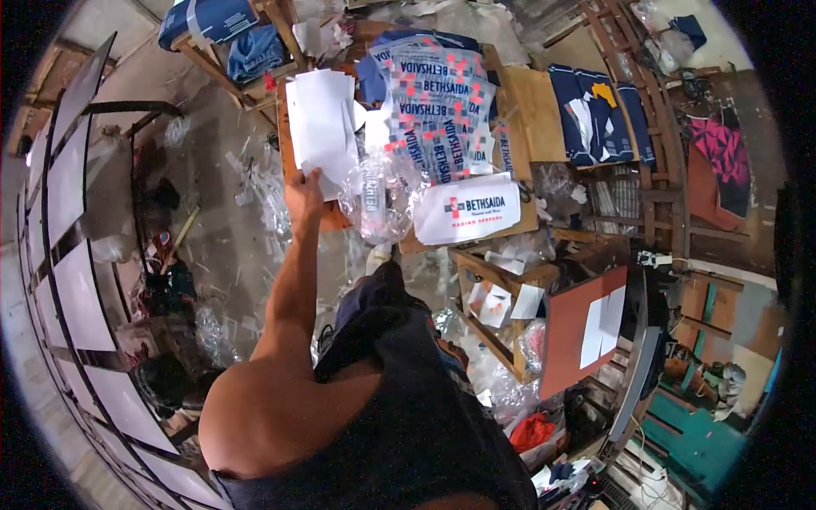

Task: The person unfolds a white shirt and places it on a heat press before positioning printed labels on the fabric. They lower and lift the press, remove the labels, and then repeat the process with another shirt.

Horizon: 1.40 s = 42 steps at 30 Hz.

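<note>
My left hand [304, 194] reaches forward and is closed at the lower edge of a stack of white paper sheets [321, 123], its fingers pinching the near corner. The stack lies on the left part of the work table. Right of it are printed transfer sheets [438, 106] marked BETHSAIDA in dark blue and red, overlapping one another. A crumpled clear plastic piece [378, 200] lies just right of my left hand. At the table's near edge is a white printed piece [467, 209] with the same name. My right hand is out of view.
Folded dark blue garments [565, 93] lie on a board to the right. A reddish-brown board [561, 327] with white paper stands nearer me. Racked panels [72, 293] line the left side. Plastic scraps [270, 204] litter the floor.
</note>
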{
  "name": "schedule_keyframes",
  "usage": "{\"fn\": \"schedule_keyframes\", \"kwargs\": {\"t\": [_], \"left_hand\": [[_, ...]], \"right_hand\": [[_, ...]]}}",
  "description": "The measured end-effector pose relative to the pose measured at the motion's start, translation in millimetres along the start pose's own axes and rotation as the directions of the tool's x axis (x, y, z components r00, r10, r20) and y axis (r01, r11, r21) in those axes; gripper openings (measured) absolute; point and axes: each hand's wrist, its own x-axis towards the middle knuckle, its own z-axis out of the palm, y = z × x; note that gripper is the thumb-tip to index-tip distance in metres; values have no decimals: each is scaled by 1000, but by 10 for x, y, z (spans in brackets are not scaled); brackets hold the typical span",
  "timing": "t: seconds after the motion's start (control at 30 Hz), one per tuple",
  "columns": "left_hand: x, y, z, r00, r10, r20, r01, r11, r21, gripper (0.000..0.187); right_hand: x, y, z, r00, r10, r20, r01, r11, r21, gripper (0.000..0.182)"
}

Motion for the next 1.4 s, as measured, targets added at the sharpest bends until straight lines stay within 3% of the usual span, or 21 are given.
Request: {"fn": "schedule_keyframes", "kwargs": {"t": [0.2,0.27,0.3,0.33,0.37,0.4,0.43,0.5,0.63,0.7,0.8,0.83,0.9,0.93,0.97,1.0,1.1,1.17,1.23,1.33,1.4], "left_hand": [[14,116,-82,975,-7,-223,16,999,40,40],[30,279,-152,975,54,-214,-82,989,-126,38],[-82,602,-309,993,-81,-90,60,975,-213,32],[-119,750,-333,994,-64,-83,46,978,-204,32],[-141,861,-343,993,-115,20,113,900,-420,29],[-144,977,-370,980,-140,138,195,774,-603,27],[-132,1110,-402,932,-146,330,353,568,-743,28],[-393,1661,-531,914,-10,405,351,518,-780,26],[-1408,2431,-517,782,247,572,428,455,-781,18],[-1842,2246,-126,639,260,724,504,570,-649,17],[-2754,2039,255,416,119,902,592,718,-367,19],[-3027,1817,473,383,149,912,553,754,-355,19],[-3558,1498,631,273,163,948,492,823,-283,20],[-3793,1434,741,253,121,960,444,867,-226,22],[-4029,1371,844,232,79,969,392,905,-168,24],[-4251,1530,774,148,58,987,361,926,-108,26],[-4675,1558,979,-10,-33,999,427,903,34,31],[-4975,1924,977,-314,-67,947,649,713,265,36],[-5002,1777,1523,-346,-74,935,627,723,289,39],[-5355,1917,1746,-136,111,984,501,865,-28,40],[-5419,1934,1994,-86,163,983,490,866,-101,34]], "right_hand": [[265,-278,-754,970,-168,-175,215,930,298,36],[371,-318,-989,906,-265,-331,366,884,292,45],[446,-336,-1066,894,-255,-369,371,883,288,49],[501,-354,-1134,971,-74,-227,119,975,190,34],[560,-481,-1378,970,238,-50,-119,643,756,26],[577,-656,-1672,892,364,269,-286,-7,958,24],[698,-412,-1361,959,284,21,-143,416,898,30],[723,-1029,-2470,863,446,237,-234,-62,970,37],[893,-1169,-3092,981,196,-7,52,-225,973,52],[939,-1130,-3414,982,189,-16,65,-256,964,69],[763,-1120,-3926,958,130,-255,286,-422,860,69],[701,-1140,-4048,925,236,-297,375,-453,808,61],[485,-1060,-4113,846,452,-282,442,-301,845,43],[417,-907,-4100,792,554,-257,385,-126,914,32],[232,-873,-4371,725,657,-208,375,-123,919,18],[98,-750,-4373,666,704,-246,459,-127,879,19],[-456,-323,-4386,646,750,-141,331,-109,937,26],[-662,-119,-4303,629,759,-168,419,-149,896,28],[-892,89,-4242,618,764,-187,422,-122,899,31],[-1213,510,-4006,594,799,-87,304,-123,945,19],[-1159,803,-3783,408,900,-156,428,-37,903,18]]}}
